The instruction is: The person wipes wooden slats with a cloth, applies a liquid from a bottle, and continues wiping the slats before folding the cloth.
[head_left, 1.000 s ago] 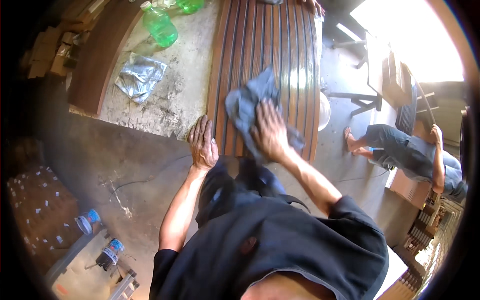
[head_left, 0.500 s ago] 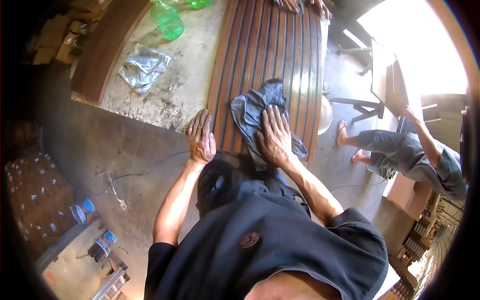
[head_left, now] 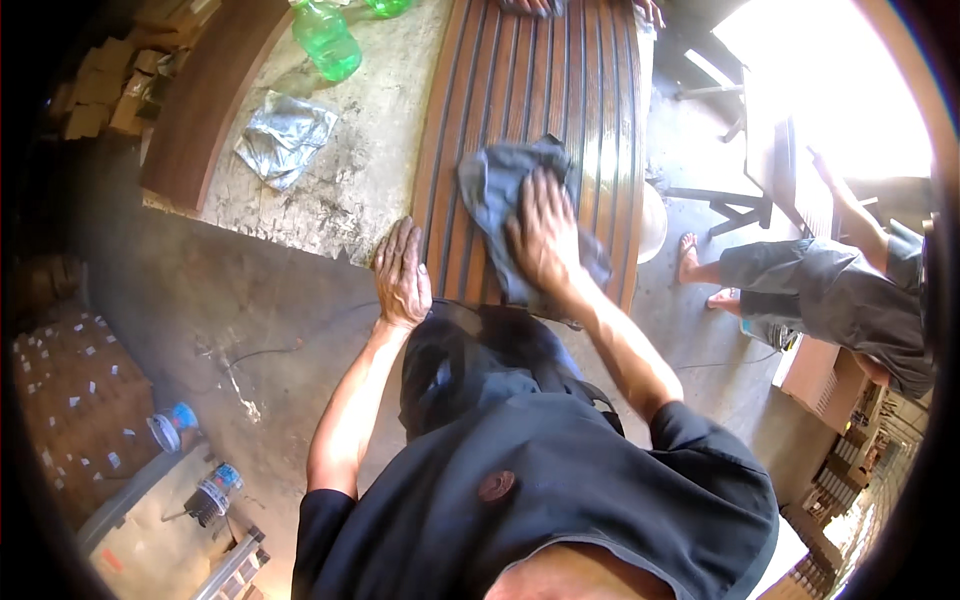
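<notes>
the long brown board [head_left: 510, 95] with dark grooves has a gray cloth [head_left: 488, 180] lying on its near end, and the right hand [head_left: 545, 228] is flat on top of that cloth, its fingers straight and just a little spread. the left hand [head_left: 402, 272] is at the board's near left corner, open, with its fingers straight and side by side. to the left of the board are a crumpled silvery sheet [head_left: 287, 140] and a green bottle [head_left: 328, 42], and another person's hand [head_left: 533, 6] is at the board's far end.
</notes>
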### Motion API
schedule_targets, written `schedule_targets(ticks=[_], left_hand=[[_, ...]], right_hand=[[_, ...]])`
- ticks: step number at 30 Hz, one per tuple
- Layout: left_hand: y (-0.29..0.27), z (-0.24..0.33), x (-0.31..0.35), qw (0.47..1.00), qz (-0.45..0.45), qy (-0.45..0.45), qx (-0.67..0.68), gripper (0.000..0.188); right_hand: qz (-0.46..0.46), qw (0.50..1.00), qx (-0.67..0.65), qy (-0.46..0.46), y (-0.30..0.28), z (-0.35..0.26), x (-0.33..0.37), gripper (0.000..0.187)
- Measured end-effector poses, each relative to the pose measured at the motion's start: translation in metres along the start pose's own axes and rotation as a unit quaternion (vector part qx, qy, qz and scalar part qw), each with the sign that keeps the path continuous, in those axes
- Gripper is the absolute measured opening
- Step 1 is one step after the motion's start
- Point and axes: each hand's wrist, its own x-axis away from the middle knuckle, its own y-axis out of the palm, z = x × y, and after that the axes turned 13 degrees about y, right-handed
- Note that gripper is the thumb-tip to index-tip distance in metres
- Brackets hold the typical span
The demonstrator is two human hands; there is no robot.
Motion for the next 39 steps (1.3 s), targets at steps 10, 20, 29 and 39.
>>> schedule_targets(ticks=[10,20,29,39], left_hand=[[-0.008,0.048,-0.004,1.0,0.011,0.0,0.006,0.058],[-0.012,0.04,-0.013,1.0,0.009,0.02,0.016,0.056],[-0.022,0.035,0.0,1.0,-0.001,-0.003,-0.001,0.057],[-0.014,0.018,-0.028,1.0,0.013,0.02,0.021,0.056]], right_hand=[[0.022,1.0,-0.017,0.01,-0.031,0.019,0.034,0.073],[0.157,0.987,0.001,0.029,-0.034,0.053,-0.133,0.066],[-0.059,0.998,-0.01,0.004,-0.049,0.0,0.064,0.075],[0.144,0.989,-0.011,0.017,-0.026,0.045,-0.144,0.07]])
